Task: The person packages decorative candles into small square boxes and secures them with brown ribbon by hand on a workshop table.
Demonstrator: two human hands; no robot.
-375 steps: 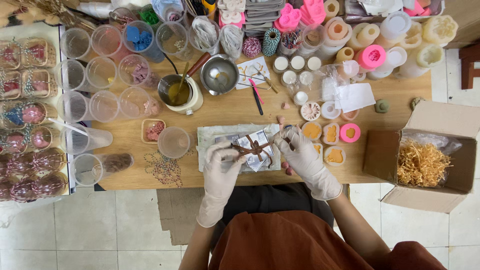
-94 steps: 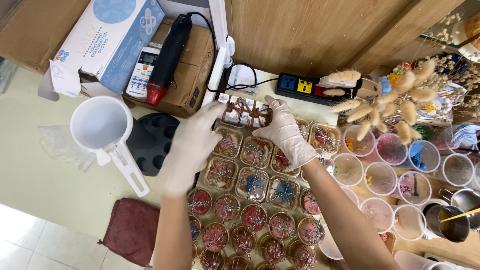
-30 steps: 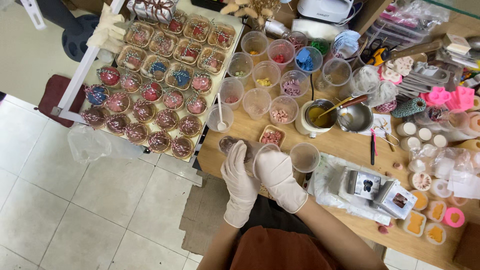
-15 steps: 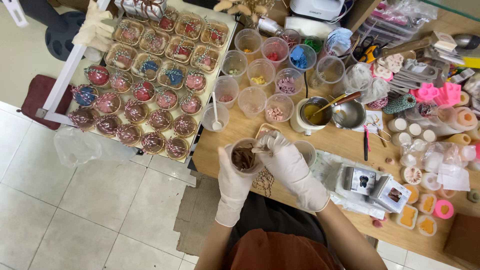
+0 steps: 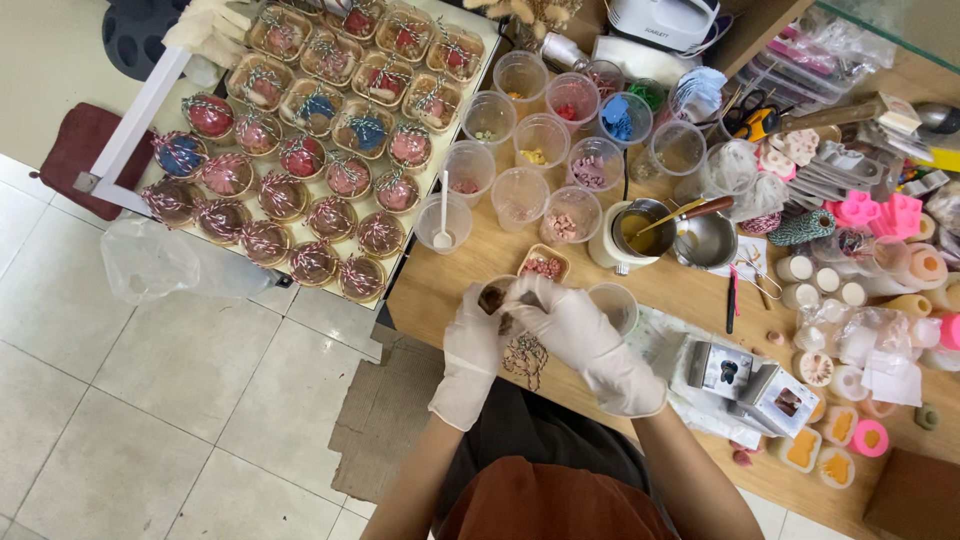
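Left hand (image 5: 472, 352) cupping a small clear cup (image 5: 495, 296) above the tabletop (image 5: 680, 300); right hand (image 5: 585, 335) fingers pinching its rim, twine (image 5: 524, 357) dangling below.

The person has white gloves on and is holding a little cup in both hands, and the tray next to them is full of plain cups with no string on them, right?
Not quite. The head view shows the cups on the tray are tied with string, not plain. The rest holds: the gloved left hand and right hand hold a small cup.
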